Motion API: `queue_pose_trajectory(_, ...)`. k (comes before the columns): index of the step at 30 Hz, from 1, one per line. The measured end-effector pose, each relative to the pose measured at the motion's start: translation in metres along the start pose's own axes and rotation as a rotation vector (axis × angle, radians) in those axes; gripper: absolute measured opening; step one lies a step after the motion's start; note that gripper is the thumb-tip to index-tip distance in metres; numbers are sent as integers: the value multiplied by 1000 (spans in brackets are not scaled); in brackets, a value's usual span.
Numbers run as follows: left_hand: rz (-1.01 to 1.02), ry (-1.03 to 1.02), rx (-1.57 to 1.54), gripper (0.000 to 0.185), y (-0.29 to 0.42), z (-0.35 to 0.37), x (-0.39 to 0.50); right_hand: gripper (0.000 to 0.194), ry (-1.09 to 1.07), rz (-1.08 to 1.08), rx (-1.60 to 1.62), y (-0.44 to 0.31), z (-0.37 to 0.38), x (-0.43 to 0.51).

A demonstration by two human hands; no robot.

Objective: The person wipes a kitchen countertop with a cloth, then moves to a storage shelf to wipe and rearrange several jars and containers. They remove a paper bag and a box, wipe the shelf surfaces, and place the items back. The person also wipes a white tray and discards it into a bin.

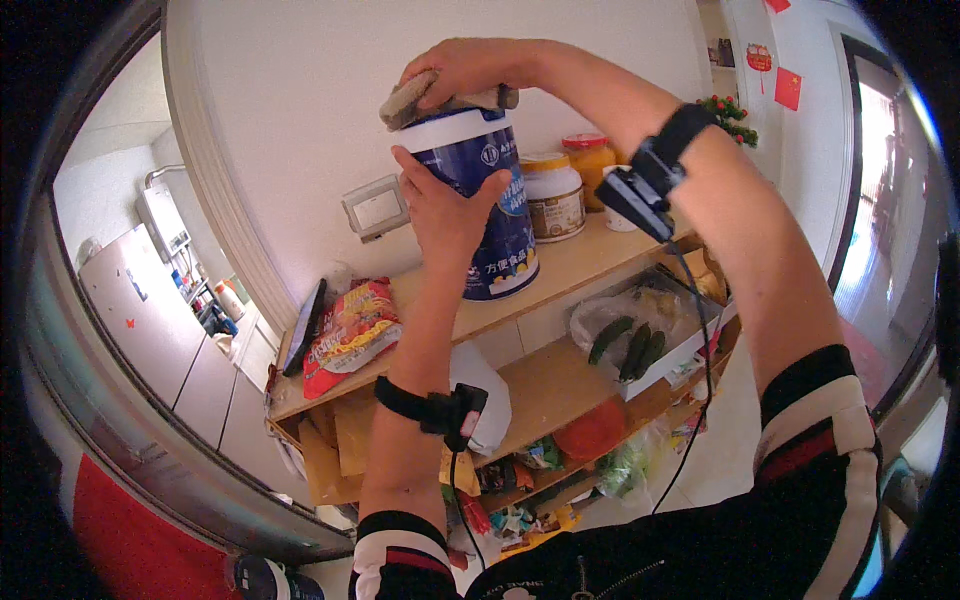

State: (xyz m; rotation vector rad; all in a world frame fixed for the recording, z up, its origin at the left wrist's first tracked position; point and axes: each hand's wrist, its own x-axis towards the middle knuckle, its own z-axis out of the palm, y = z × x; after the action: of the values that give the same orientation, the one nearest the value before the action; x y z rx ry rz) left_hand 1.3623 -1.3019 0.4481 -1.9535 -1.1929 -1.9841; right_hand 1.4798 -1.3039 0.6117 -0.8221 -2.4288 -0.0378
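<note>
A tall dark blue tub [504, 240] with a white rim and printed writing stands tilted-looking on the top board of a wooden shelf unit. My left hand [448, 214] is spread against the tub's side, thumb and fingers around it below the rim. On top of the tub, my right hand [472, 69] grips a beige-grey cloth [409, 99] that lies over the lid. Part of the cloth and most of the lid are hidden by that hand. Black straps with small cabled devices are on both my forearms.
Jars with a yellow lid [556, 199] and a red lid [589, 161] stand right of the tub. A red food packet [352, 334] and a dark tablet-like device [305, 330] are at the left. Lower down, a white box [660, 367] holds cucumbers [641, 352]. A wall switch [376, 208] is behind.
</note>
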Motion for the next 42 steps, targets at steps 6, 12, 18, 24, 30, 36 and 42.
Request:
queue_pose_trajectory(6,-26,-48,-61,122,-10,-2,6,36,373,117,415,37,-11,-41)
queue_pose_trajectory(12,-117,-211,-290,116,-8,-17,11,36,712,245,785,68,54,-46)
queue_pose_trajectory(18,-231,-273,-148,101,-12,-40,15,39,738,25,694,63,54,-65)
queue_pose_trajectory(24,-190,-196,-212,98,1,-29,-17,33,832,255,808,58,76,-70)
queue_pose_trajectory(30,-195,-20,-49,119,-2,-11,-18,37,905,96,518,57,153,-116)
queue_pose_trajectory(36,-206,-5,-231,124,-17,-12,-1,47,597,-196,147,15,178,-169)
queue_pose_trajectory(42,-248,-42,-247,112,-14,-21,-10,43,932,82,103,12,158,-150)
